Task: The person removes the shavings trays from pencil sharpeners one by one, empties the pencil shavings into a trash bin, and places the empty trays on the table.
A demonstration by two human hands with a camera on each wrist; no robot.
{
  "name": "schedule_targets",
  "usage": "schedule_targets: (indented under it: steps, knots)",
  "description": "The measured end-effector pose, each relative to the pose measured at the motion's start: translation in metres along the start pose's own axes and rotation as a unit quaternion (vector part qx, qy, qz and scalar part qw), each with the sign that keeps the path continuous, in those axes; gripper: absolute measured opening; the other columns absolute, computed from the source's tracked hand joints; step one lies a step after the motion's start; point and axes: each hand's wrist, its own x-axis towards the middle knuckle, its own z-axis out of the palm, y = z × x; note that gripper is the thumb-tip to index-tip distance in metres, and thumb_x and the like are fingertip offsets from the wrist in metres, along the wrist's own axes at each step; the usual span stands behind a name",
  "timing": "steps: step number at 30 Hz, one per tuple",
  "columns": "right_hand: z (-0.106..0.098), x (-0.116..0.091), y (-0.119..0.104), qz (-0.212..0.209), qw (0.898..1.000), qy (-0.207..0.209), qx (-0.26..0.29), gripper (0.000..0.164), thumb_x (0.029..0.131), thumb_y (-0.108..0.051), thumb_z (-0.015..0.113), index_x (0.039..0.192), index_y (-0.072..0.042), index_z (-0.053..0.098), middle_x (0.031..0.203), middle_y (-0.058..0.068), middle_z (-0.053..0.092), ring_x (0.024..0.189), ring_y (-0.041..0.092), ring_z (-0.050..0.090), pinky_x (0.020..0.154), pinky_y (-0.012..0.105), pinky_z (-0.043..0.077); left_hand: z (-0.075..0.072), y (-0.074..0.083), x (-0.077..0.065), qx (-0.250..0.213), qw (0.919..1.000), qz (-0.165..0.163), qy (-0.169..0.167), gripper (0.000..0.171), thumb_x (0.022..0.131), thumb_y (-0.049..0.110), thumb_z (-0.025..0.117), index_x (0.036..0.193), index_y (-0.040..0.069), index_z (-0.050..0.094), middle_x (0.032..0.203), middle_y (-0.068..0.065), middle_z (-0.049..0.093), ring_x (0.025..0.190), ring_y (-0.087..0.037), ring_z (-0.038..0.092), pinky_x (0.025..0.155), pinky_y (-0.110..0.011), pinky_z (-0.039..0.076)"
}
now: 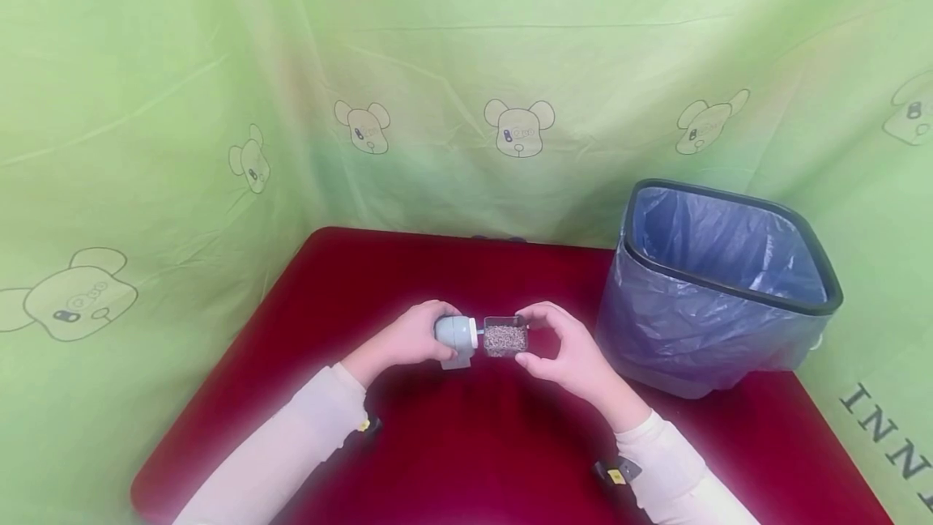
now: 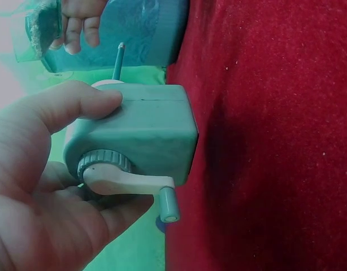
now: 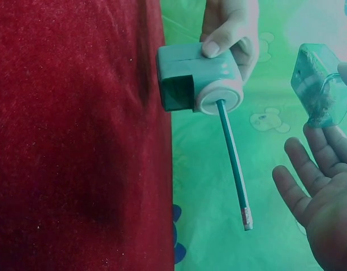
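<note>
My left hand (image 1: 415,335) grips a grey-green crank pencil sharpener (image 2: 145,116) by its body, thumb on one side and fingers round the other. Its pale crank (image 2: 125,179) faces the left wrist camera. From the round white front sticks a pencil (image 3: 234,164) with an eraser end. A square opening (image 3: 178,92) shows in the sharpener's body. Beside it, my right hand (image 1: 567,348) pinches a small clear shavings drawer (image 1: 506,339) between thumb and fingers. Shavings (image 3: 320,93) lie inside the drawer, which is apart from the sharpener. Both are held above the red table.
A bin (image 1: 729,330) lined with a bluish plastic bag stands at the right of the red tabletop (image 1: 452,460). Green cloth (image 1: 437,39) printed with bear heads hangs behind and at both sides.
</note>
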Motion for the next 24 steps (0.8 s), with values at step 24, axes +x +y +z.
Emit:
schedule_targets:
  steps: [24]
  knots:
    - [0.0022,0.0009,-0.0006,-0.005,1.0,-0.001,0.007,0.056,0.075,-0.009,0.09,0.124,-0.018,0.064,0.119,-0.007,0.067,0.107,0.012,0.065,0.095,0.036,0.056,0.0059,-0.0091,0.0008,0.027,0.9996,0.004,0.0,0.06,0.072,0.023,0.088,0.125,0.01,0.064,0.112,-0.002,0.067,0.095,-0.018,0.062,0.077,-0.034,0.056]
